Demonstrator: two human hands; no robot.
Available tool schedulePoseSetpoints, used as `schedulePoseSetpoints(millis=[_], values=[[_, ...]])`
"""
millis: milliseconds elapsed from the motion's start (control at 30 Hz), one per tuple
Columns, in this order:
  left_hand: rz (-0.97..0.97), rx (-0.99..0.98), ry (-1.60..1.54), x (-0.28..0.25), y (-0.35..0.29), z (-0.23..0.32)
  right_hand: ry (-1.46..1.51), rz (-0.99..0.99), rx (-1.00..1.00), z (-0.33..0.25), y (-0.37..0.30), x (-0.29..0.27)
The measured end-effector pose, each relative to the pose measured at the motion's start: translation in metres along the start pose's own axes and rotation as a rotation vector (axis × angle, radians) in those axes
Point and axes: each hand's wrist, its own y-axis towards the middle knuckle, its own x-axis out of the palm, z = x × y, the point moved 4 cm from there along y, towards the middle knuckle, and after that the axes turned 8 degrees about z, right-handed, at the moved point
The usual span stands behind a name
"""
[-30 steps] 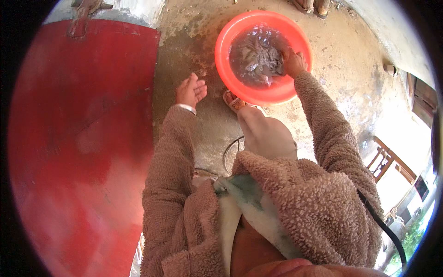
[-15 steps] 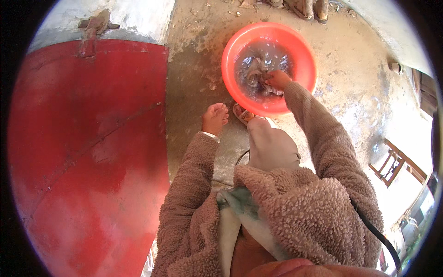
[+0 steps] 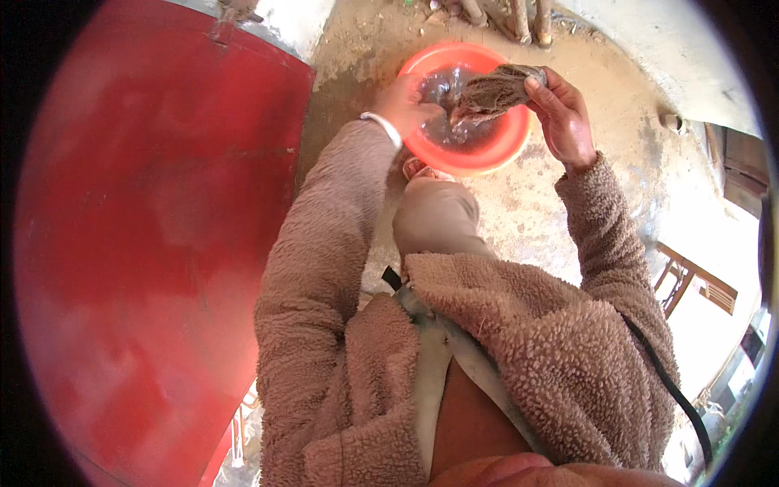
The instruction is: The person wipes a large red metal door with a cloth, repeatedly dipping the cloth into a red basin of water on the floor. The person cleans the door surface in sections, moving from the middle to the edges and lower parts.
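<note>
Evidently one brown cloth (image 3: 497, 91) pinched in right hand (image 3: 563, 118), left hand (image 3: 400, 107) (blurred) spread at one red basin (image 3: 466, 161).

No readable text
No letters, numbers, labels, brands or signs can be made out on anything in view.
</note>
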Motion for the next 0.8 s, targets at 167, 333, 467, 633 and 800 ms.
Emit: schedulePoseSetpoints(millis=[167,333,467,633,800], values=[[-0.042,0.240,0.072,0.058,0.012,0.035,0.313,-0.021,-0.069,-0.084,-0.025,0.029],[0.061,0.398,0.650,0.050,0.009,0.038,0.591,0.236,-0.123,-0.041,-0.029,-0.036],[0.057,0.367,-0.432,0.066,0.010,0.060,0.474,0.136,0.187,0.081,-0.002,-0.076],[0.094,0.288,-0.048,0.123,0.030,0.038,0.833,-0.041,0.410,0.122,0.012,-0.035],[0.485,-0.199,-0.112,0.102,0.032,0.024,0.419,-0.166,0.321,0.165,0.044,-0.039]])
